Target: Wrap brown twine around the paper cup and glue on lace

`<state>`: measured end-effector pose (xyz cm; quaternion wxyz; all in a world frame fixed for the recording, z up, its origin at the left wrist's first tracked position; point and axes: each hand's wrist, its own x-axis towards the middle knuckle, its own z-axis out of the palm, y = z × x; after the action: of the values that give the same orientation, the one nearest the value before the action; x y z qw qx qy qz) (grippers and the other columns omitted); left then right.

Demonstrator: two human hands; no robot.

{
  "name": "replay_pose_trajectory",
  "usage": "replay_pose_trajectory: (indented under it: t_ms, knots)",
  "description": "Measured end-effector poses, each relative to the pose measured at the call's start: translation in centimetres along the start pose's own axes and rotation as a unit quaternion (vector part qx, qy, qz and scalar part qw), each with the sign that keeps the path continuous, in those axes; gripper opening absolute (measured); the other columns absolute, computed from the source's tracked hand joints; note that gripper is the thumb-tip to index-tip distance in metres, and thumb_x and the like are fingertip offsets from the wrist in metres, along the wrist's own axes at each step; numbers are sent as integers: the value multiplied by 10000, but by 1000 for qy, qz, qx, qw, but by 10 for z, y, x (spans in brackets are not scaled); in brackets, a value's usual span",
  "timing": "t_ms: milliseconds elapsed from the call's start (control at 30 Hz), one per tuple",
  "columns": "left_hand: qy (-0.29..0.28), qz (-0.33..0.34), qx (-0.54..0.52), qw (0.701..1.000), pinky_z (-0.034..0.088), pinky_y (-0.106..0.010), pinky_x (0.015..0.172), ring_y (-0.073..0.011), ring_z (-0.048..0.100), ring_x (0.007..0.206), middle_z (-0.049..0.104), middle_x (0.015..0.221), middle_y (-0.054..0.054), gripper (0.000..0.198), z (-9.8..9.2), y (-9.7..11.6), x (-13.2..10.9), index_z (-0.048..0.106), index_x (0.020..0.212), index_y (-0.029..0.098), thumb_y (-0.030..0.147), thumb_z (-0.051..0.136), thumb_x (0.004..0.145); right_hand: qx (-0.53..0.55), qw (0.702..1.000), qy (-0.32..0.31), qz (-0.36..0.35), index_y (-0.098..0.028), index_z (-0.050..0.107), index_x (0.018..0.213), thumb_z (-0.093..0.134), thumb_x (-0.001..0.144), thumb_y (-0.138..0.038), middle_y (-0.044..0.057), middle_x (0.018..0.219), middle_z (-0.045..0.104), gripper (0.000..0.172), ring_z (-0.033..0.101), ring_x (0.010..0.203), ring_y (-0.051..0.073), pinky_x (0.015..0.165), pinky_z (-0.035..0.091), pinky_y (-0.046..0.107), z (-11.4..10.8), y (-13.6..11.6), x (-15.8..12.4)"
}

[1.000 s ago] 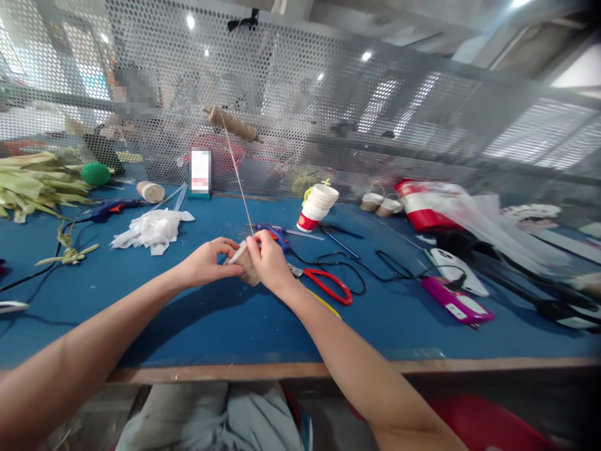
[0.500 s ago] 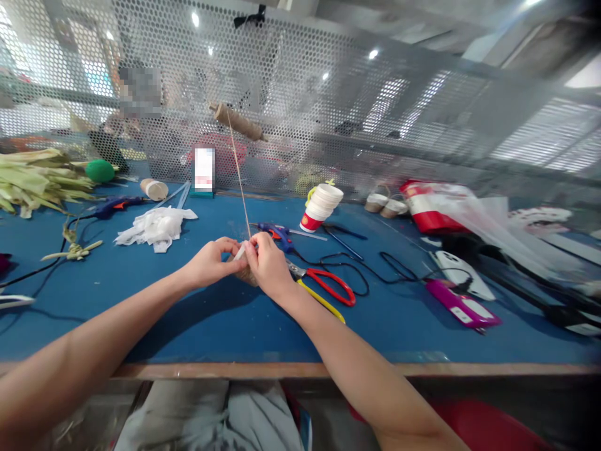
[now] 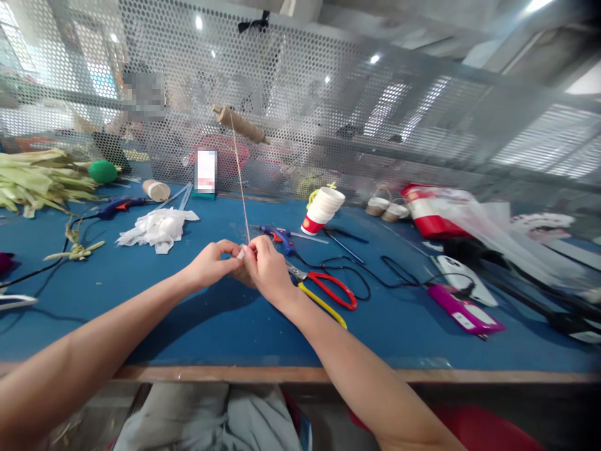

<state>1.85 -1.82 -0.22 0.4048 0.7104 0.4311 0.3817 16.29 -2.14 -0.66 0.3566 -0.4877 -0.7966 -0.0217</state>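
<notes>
Close over the table's middle, my left hand (image 3: 213, 264) is closed on a small paper cup (image 3: 243, 275) wrapped in brown twine. Only a bit of its white edge and part of its brown side show; my fingers cover the rest. My right hand (image 3: 270, 269) pinches the twine (image 3: 241, 188) at the cup's white edge, fingertips almost meeting those of my left. That strand runs taut up to a twine spool (image 3: 241, 126) mounted at the mesh panel. Beside my right wrist lie scissors (image 3: 331, 289) with one red and one yellow handle.
A blue glue gun (image 3: 277, 237) lies just behind my right hand, its cord trailing rightward. Stacked paper cups (image 3: 323, 210) stand beyond it. White strips (image 3: 159, 227) are heaped at left. A purple power bank (image 3: 464, 311) and white phone (image 3: 464, 279) lie at right.
The whole view has shifted slightly. My fingers have closed in over the cup's white edge, so less of it shows. The twine stays taut.
</notes>
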Motion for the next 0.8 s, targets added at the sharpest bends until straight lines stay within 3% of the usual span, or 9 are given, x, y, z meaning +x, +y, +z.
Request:
replay_pose_trajectory:
  t_ms: [133,267,433,533,600,667,733,800]
  knots:
    - [-7,0,-8,1000,380,-278,767,-157,486,810,536,842,-44,129,0,0,0,493,632,137,265,485,645,124,991,-19,44,-166,466,785,367,837,-315,56,777,540,187,521,709,149,662,412,273,-2,8,7]
    - [-16,8,-11,1000,375,-273,784,-159,485,841,533,892,-45,110,-1,3,-1,479,613,139,246,485,637,253,961,-60,97,-156,538,813,362,838,-312,69,850,602,236,557,815,146,742,427,288,-4,18,19]
    - [-28,12,-1,1000,389,-267,751,-158,490,805,525,779,-27,121,-2,6,-1,464,599,146,258,486,639,307,937,-159,44,-165,598,894,376,836,-310,65,988,621,271,553,934,136,825,409,285,-15,13,31]
    - [-36,19,12,999,386,-276,777,-164,502,817,538,783,-29,135,-2,7,0,466,591,147,268,488,649,237,959,-151,49,-165,594,940,405,822,-310,65,1011,618,266,565,915,138,810,417,274,-26,22,42]
    - [-36,23,23,999,373,-287,818,-176,505,868,550,852,-43,143,-2,6,0,481,595,146,276,494,651,86,982,-111,124,-146,584,966,412,814,-291,94,1025,611,273,567,905,155,789,415,272,-31,41,51]
    - [-31,23,32,999,361,-297,846,-186,504,905,554,892,-52,147,-3,5,1,498,609,146,286,500,654,-82,961,-147,219,-101,592,934,456,779,-271,153,1030,599,267,556,929,198,771,406,279,-32,64,59]
    - [-23,22,35,999,358,-304,857,-191,505,920,557,910,-57,149,-5,4,2,509,622,146,292,503,653,-104,943,-189,253,-72,618,744,559,688,-235,188,851,638,183,582,836,240,681,417,288,-29,84,62]
    - [-15,24,40,999,357,-312,867,-195,507,929,559,920,-61,154,-6,3,2,517,630,147,299,501,654,-98,933,-215,271,-99,589,591,612,607,-189,152,698,644,94,595,723,222,592,406,263,-21,98,61]
